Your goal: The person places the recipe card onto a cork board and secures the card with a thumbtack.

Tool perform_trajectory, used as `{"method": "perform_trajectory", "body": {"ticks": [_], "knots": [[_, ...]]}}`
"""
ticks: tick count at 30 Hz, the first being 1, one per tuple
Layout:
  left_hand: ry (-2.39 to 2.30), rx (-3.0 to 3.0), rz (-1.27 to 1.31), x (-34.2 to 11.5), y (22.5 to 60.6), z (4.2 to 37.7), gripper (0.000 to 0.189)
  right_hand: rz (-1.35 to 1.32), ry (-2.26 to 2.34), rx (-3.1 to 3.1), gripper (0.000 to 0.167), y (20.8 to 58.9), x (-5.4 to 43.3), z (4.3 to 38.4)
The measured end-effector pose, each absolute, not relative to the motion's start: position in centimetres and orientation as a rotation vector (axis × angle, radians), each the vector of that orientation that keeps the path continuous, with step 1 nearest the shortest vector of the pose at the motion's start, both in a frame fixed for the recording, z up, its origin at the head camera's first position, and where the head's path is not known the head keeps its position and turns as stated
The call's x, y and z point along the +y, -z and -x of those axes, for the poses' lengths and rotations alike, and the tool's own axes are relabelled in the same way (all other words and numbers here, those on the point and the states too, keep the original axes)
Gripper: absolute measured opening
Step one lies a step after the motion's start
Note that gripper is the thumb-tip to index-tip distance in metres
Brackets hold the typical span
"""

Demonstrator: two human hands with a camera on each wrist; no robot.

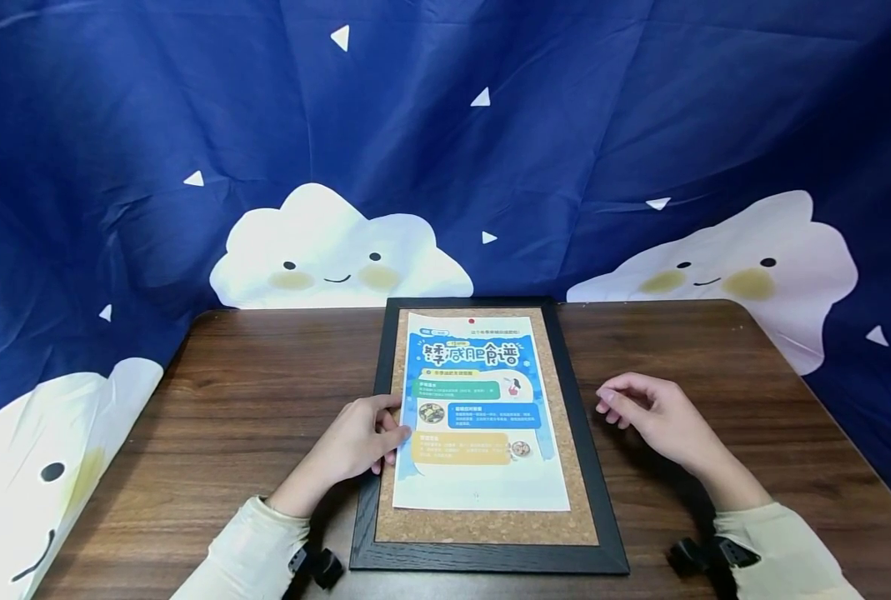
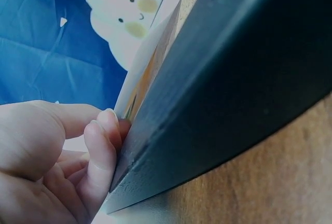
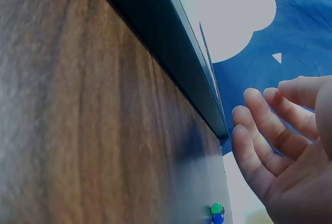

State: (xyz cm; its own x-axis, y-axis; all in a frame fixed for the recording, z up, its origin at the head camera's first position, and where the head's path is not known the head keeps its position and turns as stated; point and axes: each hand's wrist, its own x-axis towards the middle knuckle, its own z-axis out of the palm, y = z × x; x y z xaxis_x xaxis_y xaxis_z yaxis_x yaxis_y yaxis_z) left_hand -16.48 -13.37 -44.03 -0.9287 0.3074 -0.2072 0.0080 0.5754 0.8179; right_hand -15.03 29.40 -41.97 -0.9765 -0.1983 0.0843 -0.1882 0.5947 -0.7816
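Note:
A printed poster sheet (image 1: 479, 475) with blue artwork and Chinese text lies over a cork board (image 1: 490, 529) in a black frame (image 1: 490, 558). A red push pin (image 1: 471, 321) sits at the sheet's top edge. My left hand (image 1: 355, 442) pinches the left edge of the sheet between thumb and fingers, over the frame's left side. In the left wrist view, that edge of the sheet (image 2: 136, 76) stands slightly off the board. To the right of the frame, my right hand (image 1: 658, 417) hovers with loosely curled fingers, holding nothing.
The board rests on a brown wooden table (image 1: 280, 358). Behind it hangs a blue curtain (image 1: 415, 125) with white clouds. A green push pin (image 3: 216, 208) and a blue push pin (image 3: 218, 218) show low in the right wrist view. Each wrist wears a small black camera.

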Motion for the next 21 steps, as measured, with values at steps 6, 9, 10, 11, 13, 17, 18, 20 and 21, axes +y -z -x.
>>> {"method": "perform_trajectory", "body": {"ticks": [6, 9, 10, 11, 13, 17, 18, 20, 21], "knots": [[-1.288, 2.487, -0.251, -13.4, 44.0, 16.5, 0.057, 0.323, 1.358, 2.807, 0.020, 42.0, 29.9, 14.8], [-1.288, 2.490, -0.257, -13.4, 44.0, 16.5, 0.057, 0.328, 1.355, 2.820, 0.019, 42.1, 30.1, 14.7], [-1.289, 2.491, -0.259, -13.4, 44.0, 16.5, 0.057, 0.329, 1.354, 2.825, 0.019, 42.1, 30.2, 14.7], [-1.288, 2.491, -0.261, -13.3, 44.0, 16.5, 0.057, 0.332, 1.355, 2.828, 0.019, 42.1, 30.3, 14.7], [-1.286, 2.492, -0.262, -13.3, 44.0, 16.5, 0.057, 0.337, 1.355, 2.836, 0.019, 42.1, 30.4, 14.7], [-1.284, 2.495, -0.260, -13.3, 44.0, 16.5, 0.057, 0.336, 1.359, 2.847, 0.019, 42.0, 30.6, 14.6], [-1.282, 2.496, -0.257, -13.3, 44.0, 16.5, 0.057, 0.333, 1.361, 2.849, 0.019, 42.0, 30.6, 14.5], [-1.277, 2.500, -0.251, -13.3, 44.0, 16.4, 0.057, 0.326, 1.372, 2.848, 0.019, 42.1, 30.8, 14.4], [-1.275, 2.502, -0.249, -13.3, 44.0, 16.4, 0.056, 0.321, 1.374, 2.848, 0.019, 42.1, 30.9, 14.3]]}}
